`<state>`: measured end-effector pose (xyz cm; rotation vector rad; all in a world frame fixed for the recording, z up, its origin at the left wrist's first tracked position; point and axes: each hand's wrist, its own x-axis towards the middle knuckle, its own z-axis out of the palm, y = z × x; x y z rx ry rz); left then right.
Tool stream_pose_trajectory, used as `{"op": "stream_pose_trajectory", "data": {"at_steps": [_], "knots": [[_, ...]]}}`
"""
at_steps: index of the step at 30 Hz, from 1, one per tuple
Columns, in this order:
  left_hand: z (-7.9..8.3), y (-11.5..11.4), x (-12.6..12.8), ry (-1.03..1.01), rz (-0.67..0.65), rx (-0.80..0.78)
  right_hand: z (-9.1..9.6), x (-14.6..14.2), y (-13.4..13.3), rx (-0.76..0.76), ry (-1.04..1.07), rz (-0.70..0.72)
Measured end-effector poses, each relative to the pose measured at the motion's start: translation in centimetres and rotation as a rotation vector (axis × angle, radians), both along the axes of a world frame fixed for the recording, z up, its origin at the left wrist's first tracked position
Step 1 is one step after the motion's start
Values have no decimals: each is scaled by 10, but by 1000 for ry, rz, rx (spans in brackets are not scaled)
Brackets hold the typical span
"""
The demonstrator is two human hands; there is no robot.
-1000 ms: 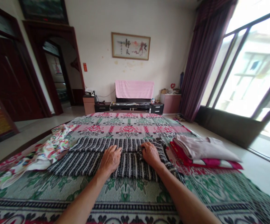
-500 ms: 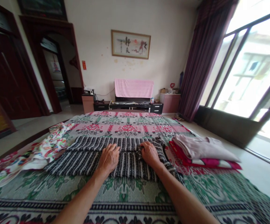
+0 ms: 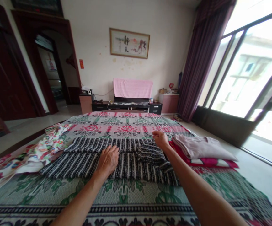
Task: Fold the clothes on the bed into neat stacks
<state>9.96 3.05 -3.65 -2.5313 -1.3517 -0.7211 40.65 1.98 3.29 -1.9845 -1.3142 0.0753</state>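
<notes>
A knitted garment with black, grey and white stripes lies spread across the bed, with a crease running along its middle. At its right end, a striped part is folded inward and slightly rumpled. My left hand rests flat on the garment near its centre, fingers extended and holding nothing. My right hand is raised by the far right corner of the garment, beyond the folded part. Its fingers are loosely bent, and no cloth shows between them.
Left of the garment lies a crumpled, colourful printed cloth. On the right, a folded pale mauve top sits on red and pink cloth. A flowered cover spreads beneath everything. Beyond it stands a low black cabinet.
My right hand has let go of the folded end and moved up and right, leaving that part lying on the garment. My left hand stays on the stripes. The view has shifted slightly.
</notes>
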Motion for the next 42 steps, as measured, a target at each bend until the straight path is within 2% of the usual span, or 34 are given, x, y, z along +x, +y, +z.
{"op": "stream_pose_trajectory", "data": {"at_steps": [6, 14, 30, 42], "knots": [[2, -2, 1, -3, 8, -4, -20, 9, 16, -34, -35, 33], [1, 0, 1, -26, 7, -8, -37, 7, 10, -50, -118, 77], [1, 2, 1, -3, -4, -18, -34, 3, 9, -103, -278, 159], [2, -1, 2, -43, 0, -9, -23, 2, 11, -181, -338, 248]]}}
